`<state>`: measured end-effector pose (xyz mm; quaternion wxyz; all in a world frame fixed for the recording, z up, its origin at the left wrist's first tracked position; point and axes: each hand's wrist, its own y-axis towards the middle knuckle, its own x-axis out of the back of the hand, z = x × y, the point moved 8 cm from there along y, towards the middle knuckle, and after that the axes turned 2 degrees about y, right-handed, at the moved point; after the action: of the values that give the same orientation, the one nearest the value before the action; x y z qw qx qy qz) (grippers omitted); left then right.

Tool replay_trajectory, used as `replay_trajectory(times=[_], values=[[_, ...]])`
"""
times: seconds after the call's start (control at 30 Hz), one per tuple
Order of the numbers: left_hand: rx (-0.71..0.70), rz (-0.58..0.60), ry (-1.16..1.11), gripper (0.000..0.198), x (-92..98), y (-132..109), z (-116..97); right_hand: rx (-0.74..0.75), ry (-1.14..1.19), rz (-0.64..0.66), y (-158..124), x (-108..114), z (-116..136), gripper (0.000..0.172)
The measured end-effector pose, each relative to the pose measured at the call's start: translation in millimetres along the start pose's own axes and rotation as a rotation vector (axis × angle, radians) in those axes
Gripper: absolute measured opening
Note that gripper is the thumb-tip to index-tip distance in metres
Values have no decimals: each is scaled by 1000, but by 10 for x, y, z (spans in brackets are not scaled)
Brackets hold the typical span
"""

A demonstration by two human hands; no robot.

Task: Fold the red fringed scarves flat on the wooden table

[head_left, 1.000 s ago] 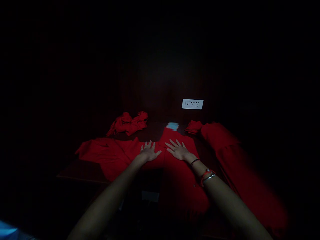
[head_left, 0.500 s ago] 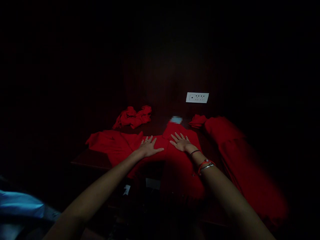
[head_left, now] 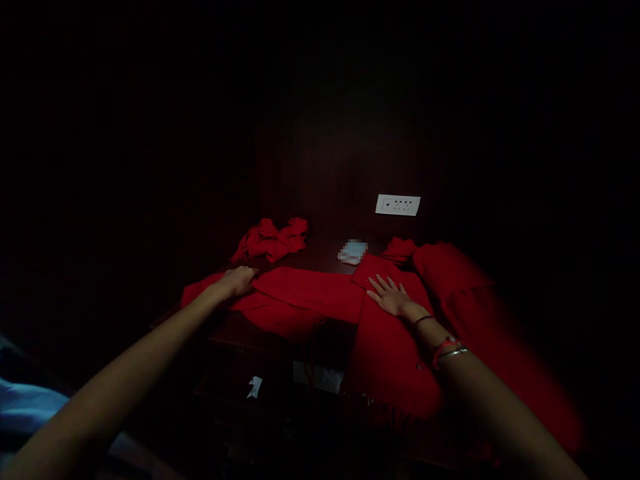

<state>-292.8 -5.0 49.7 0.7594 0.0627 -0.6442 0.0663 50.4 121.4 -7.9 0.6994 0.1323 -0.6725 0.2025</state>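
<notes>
Dimly lit, a dark wall [head_left: 335,157] rises beyond both hands, above a brown table [head_left: 323,250] that runs beneath them. A red scarf [head_left: 313,290] lies on the table under the grip, stretching from the left hand across to the right, where one part hangs toward the person and ends in a fringe. To the right of the right hand, a long red cloth [head_left: 480,340] lies folded, its far side lost in shadow. The left hand [head_left: 240,280] is closed on the scarf, fingers curled into it, tips hidden; the right hand [head_left: 389,297] rests flat and spread on the folded part, holding nothing. Just beyond the left hand, a crumpled red bundle [head_left: 275,240] sits on the table; a smaller red wad [head_left: 400,250] lies beyond the right. A white socket [head_left: 398,205] is set in the wall farther past the right hand. Between the hands, on the far side, lies a pale item [head_left: 353,251], blurred. A white scrap [head_left: 255,387] shows on the near side of the left hand, lower down. A silver bangle [head_left: 454,352] circles the right forearm.
</notes>
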Motion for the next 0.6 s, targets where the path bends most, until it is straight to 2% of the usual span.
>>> replay_trajectory(times=[0.07, 0.13, 0.3, 0.37, 0.4, 0.43, 0.47, 0.5, 0.57, 0.6], values=[[-37, 4, 121, 30, 107, 38, 76, 13, 3, -9, -8, 7, 25, 62], [-3, -112, 217, 26, 389, 55, 234, 21, 6, -14, -17, 11, 37, 62], [119, -562, 308, 31, 1321, -97, 612, 14, 16, -33, -52, 38, 37, 63], [155, -760, 265, 37, 1600, -215, 720, 17, 13, -37, -67, 47, 45, 62], [174, -827, 220, 38, 1667, -261, 774, 20, 12, -40, -74, 51, 52, 62], [176, -845, 169, 39, 1668, -277, 816, 23, 11, -44, -80, 56, 57, 62], [160, -788, 118, 38, 1589, -247, 839, 22, 10, -48, -84, 60, 61, 62], [128, -669, 76, 37, 1438, -185, 832, 22, 11, -52, -86, 63, 64, 62], [47, -323, 25, 34, 976, -63, 728, 17, 14, -54, -85, 61, 65, 62], [44, -222, 4, 32, 788, -46, 661, 16, 17, -54, -82, 57, 66, 62]])
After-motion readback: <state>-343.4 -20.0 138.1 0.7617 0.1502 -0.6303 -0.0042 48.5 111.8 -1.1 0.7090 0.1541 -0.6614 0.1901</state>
